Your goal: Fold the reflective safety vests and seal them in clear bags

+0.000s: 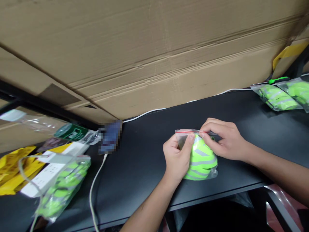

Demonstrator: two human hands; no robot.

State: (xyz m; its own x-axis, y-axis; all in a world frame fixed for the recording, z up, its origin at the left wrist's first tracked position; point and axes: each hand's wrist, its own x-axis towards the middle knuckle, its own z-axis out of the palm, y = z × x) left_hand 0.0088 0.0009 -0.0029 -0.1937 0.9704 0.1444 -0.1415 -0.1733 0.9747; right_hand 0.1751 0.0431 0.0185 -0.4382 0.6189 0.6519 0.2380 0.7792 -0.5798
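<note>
A clear zip bag (201, 161) stuffed with a rolled neon-green band with grey reflective stripes rests on the black table (145, 154). My left hand (177, 158) grips the bag's left side, thumb pressed on the red-lined zip strip at the top. My right hand (225, 140) pinches the same strip from the right, fingers closed along it. Both hands hold the bag near the table's front edge.
A large cardboard box (154, 51) walls off the back. At the left lie another filled bag (64, 185), a white power strip (45, 177), yellow packaging (12, 170), a phone (110, 137) and a white cable (93, 190). More filled bags (282, 96) sit at the far right.
</note>
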